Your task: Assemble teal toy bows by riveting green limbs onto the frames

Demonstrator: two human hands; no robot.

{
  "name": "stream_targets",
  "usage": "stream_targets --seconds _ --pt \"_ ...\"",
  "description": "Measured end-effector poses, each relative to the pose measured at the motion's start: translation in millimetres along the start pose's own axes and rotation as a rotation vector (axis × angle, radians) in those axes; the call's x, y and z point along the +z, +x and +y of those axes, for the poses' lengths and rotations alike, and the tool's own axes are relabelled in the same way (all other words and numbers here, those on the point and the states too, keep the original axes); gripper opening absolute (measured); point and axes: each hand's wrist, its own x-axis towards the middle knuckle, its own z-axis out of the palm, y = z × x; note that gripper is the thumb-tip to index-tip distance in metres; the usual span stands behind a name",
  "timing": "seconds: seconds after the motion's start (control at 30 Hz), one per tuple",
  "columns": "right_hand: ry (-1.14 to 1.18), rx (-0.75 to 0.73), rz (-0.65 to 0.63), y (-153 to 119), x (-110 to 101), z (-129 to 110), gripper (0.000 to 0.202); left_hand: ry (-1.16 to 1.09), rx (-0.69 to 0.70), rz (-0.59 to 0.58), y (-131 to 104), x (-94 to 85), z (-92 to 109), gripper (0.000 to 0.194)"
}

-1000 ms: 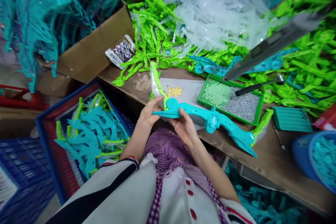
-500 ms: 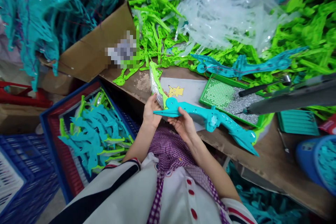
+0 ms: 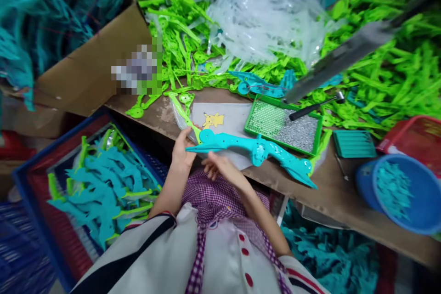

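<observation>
A long teal plastic part [image 3: 237, 142] lies across in front of me, over the table's front edge. From its left end a bright green plastic arm [image 3: 186, 118] with a translucent strip points up and away; more green shows at its right end. My left hand [image 3: 181, 151] is closed around the left end, where teal and green meet. Just below the part, my right hand [image 3: 222, 170] has its fingers apart and holds nothing; whether a fingertip touches the part is hard to tell.
Behind the part, a green tray [image 3: 282, 124] holds small silvery pieces and a black-handled hammer [image 3: 315, 106]. A grey powered screwdriver [image 3: 337, 62] hangs over it. Piles of green parts [image 3: 389, 64] and clear strips [image 3: 265, 18] lie behind. A blue crate [image 3: 37, 197] stands left, a blue bucket [image 3: 423, 193] right.
My right hand has come off the teal part and dropped slightly below it. My left hand still holds it. The screwdriver has swung up and away, and the view has shifted right.
</observation>
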Motion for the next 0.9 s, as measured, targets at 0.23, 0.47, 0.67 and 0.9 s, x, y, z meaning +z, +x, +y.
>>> stream_targets --seconds 0.23,0.47,0.67,0.9 --pt "-0.238 -0.62 0.28 -53.8 -6.3 -92.1 0.036 0.255 0.165 -0.191 17.4 -9.2 0.7 0.029" --pt "-0.285 -0.592 1.344 -108.6 -140.0 -11.0 0.033 0.347 0.148 -0.209 39.5 -22.5 8.7 0.037" --pt "-0.221 -0.528 1.537 -129.0 -229.1 37.5 0.052 0.347 0.211 -0.238 45.7 -23.3 15.0 0.035" --pt "0.552 -0.613 1.286 -116.0 -241.7 5.3 0.034 0.353 0.352 -0.268 41.0 -16.0 16.5 0.033"
